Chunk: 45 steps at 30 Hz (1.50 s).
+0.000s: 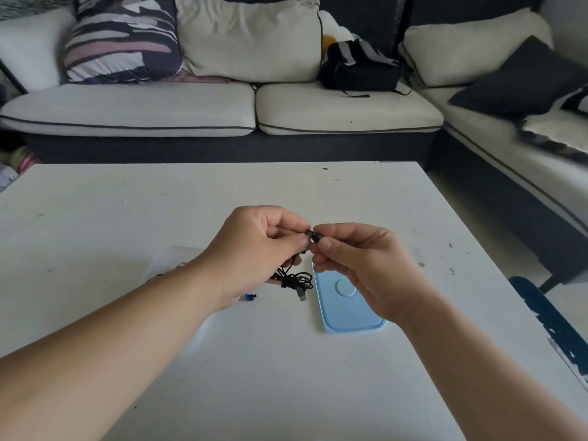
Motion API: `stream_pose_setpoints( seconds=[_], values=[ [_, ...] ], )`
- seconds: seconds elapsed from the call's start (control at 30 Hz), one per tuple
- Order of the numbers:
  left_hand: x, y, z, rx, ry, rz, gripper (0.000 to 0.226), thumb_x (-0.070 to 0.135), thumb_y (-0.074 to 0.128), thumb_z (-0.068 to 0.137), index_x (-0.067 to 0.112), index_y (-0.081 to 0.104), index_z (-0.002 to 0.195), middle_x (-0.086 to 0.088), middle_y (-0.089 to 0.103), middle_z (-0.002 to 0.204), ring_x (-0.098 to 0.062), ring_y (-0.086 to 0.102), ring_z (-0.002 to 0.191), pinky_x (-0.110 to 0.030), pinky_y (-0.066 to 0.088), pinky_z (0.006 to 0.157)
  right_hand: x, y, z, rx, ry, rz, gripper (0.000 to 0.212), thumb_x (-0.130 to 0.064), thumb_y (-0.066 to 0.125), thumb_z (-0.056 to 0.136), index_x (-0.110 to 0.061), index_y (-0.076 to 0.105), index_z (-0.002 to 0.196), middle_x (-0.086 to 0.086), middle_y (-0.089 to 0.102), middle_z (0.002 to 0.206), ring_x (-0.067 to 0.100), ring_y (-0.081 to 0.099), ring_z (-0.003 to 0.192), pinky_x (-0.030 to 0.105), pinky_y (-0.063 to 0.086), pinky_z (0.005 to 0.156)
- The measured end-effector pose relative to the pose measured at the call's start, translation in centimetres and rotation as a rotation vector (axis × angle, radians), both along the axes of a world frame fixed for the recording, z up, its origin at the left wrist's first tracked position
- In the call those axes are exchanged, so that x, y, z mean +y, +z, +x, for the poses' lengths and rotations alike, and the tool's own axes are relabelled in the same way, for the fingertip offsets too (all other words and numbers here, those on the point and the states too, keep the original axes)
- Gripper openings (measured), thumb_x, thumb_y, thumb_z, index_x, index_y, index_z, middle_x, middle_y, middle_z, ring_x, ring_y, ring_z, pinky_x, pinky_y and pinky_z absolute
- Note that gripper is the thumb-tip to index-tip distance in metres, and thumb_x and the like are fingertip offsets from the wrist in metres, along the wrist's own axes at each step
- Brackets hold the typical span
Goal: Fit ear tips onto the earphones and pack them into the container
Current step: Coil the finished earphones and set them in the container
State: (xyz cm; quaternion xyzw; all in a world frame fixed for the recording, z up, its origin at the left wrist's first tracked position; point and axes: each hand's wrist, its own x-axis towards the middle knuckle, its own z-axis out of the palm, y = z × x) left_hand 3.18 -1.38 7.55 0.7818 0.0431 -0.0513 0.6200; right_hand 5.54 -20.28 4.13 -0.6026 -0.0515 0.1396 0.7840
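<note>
Above the white table (159, 202), my left hand (254, 249) pinches a black earbud (308, 233) at its fingertips. My right hand (359, 262) pinches a small black ear tip (317, 238) that touches the earbud. The black earphone cable (294, 280) hangs from my left hand and lies coiled on the table, its plug beside a light blue lid (350, 313). A clear plastic container (171, 259) sits behind my left forearm, mostly hidden. A small blue ear tip (250, 296) lies under my left wrist.
A white sofa (191, 106) with several cushions runs along the far side and the right. A black bag (359, 71) lies on it. A dark blue object (547, 316) sits past the table's right edge.
</note>
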Motion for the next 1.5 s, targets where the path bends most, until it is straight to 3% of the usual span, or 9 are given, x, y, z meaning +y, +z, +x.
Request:
stream_pose_setpoints(
  seconds=[0.53,0.67,0.77,0.9,1.0,1.13,1.3,1.4,1.5],
  values=[
    [-0.2,-0.2,0.3,-0.069,-0.086,0.132,0.014,0.011,0.073,0.094,0.023,0.078,0.093,0.000,0.079,0.083,-0.026,0.076,0.081,-0.045,0.063,0.083,-1.1,0.3,0.4,-0.031,0.077,-0.071,0.016,0.011,0.067,0.088,0.002,0.078,0.096,0.022,0.076,0.089,0.029,0.069,0.074,0.032,0.059,0.072],
    [-0.2,-0.3,0.3,-0.098,-0.106,0.177,0.014,0.010,0.072,0.094,0.022,0.077,0.089,0.001,0.078,0.080,-0.019,0.074,0.075,-0.028,0.059,0.061,-1.2,0.3,0.6,-0.025,0.082,-0.069,0.015,0.011,0.067,0.088,0.002,0.078,0.095,0.021,0.076,0.086,0.029,0.069,0.074,0.032,0.059,0.072],
    [-0.4,-0.3,0.3,-0.126,-0.117,0.204,0.015,0.009,0.072,0.094,0.020,0.077,0.087,0.003,0.076,0.077,-0.016,0.072,0.071,-0.019,0.050,0.055,-1.3,0.3,0.6,-0.024,0.091,-0.071,0.015,0.010,0.068,0.087,0.000,0.079,0.091,0.021,0.076,0.087,0.028,0.069,0.074,0.032,0.060,0.073],
    [-0.6,-0.3,0.4,-0.182,-0.154,0.254,0.015,0.009,0.072,0.093,0.020,0.077,0.086,-0.001,0.076,0.078,-0.023,0.071,0.077,-0.033,0.058,0.070,-1.6,0.3,0.7,-0.013,0.091,-0.069,0.013,0.009,0.070,0.086,0.000,0.079,0.087,0.024,0.073,0.088,0.028,0.069,0.073,0.033,0.060,0.073],
    [-0.6,-0.2,0.4,-0.180,-0.160,0.242,0.013,0.008,0.072,0.094,0.019,0.077,0.088,-0.001,0.076,0.079,-0.023,0.072,0.078,-0.032,0.059,0.069,-1.6,0.2,0.9,0.016,0.114,-0.064,0.008,0.005,0.073,0.081,0.001,0.077,0.087,0.025,0.071,0.088,0.028,0.069,0.072,0.033,0.059,0.072],
    [-0.5,0.1,0.2,-0.144,-0.173,0.236,0.014,0.009,0.071,0.095,0.020,0.078,0.089,0.001,0.076,0.080,-0.021,0.073,0.079,-0.037,0.062,0.067,-1.9,0.1,1.1,0.058,0.142,-0.076,0.021,-0.002,0.078,0.071,0.005,0.072,0.090,0.025,0.070,0.090,0.028,0.068,0.074,0.033,0.060,0.071],
    [-0.6,0.1,0.1,-0.120,-0.173,0.199,0.013,0.009,0.072,0.094,0.019,0.077,0.089,-0.005,0.077,0.084,-0.026,0.074,0.083,-0.042,0.063,0.070,-2.2,0.0,1.2,0.020,0.170,-0.087,0.021,-0.003,0.074,0.076,0.008,0.073,0.094,0.028,0.072,0.095,0.026,0.069,0.075,0.033,0.060,0.071],
    [-0.5,-0.3,0.0,-0.096,-0.138,0.176,0.010,0.008,0.073,0.093,0.017,0.075,0.089,-0.002,0.078,0.082,-0.026,0.075,0.081,-0.044,0.064,0.077,-1.8,-0.2,1.0,-0.023,0.119,-0.145,0.010,0.001,0.074,0.084,0.004,0.076,0.094,0.031,0.072,0.098,0.028,0.069,0.076,0.034,0.060,0.074],
    [-0.5,-0.5,0.1,-0.072,-0.074,0.150,0.010,0.008,0.073,0.093,0.018,0.074,0.094,-0.001,0.079,0.084,-0.022,0.077,0.080,-0.043,0.065,0.076,-1.2,-0.3,0.8,-0.033,0.027,-0.183,0.006,0.003,0.075,0.086,0.002,0.077,0.092,0.028,0.073,0.089,0.030,0.069,0.075,0.035,0.059,0.074]
  ],
)
